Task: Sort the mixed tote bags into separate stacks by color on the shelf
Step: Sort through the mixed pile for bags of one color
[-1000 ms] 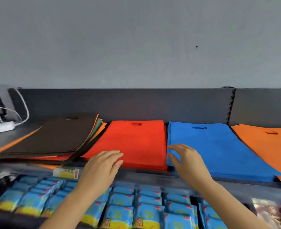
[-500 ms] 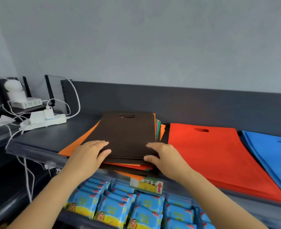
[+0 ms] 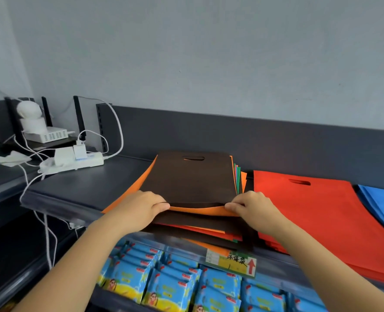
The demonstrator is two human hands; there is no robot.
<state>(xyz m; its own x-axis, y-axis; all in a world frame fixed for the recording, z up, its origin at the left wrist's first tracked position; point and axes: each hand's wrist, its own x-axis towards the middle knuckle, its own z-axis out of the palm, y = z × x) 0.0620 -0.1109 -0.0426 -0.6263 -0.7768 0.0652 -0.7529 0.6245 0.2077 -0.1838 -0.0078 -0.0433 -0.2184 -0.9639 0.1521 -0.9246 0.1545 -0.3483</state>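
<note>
A mixed pile of tote bags lies on the dark shelf [image 3: 78, 188]; a dark brown bag [image 3: 191, 179] tops it, with an orange bag [image 3: 200, 210] just beneath and red, green and brown edges lower down. My left hand [image 3: 141, 208] pinches the front left of the top brown and orange layers. At the front right corner my right hand [image 3: 252, 208] pinches the same layers, and their front edge is lifted slightly off the pile. To the right sit a red bag stack [image 3: 317, 219] and a blue bag stack [image 3: 382, 208].
A white power strip [image 3: 74, 162] with plugs and cables, a router and a white device [image 3: 30, 113] stand on the shelf's left end. Below the shelf lip hang a yellow price label [image 3: 231, 262] and rows of blue packets [image 3: 175, 284]. A grey back panel [image 3: 231, 134] closes the shelf.
The view swung left from the red and blue stacks to the mixed pile. Both hands moved onto its front edge and now pinch and lift the top brown and orange layers.
</note>
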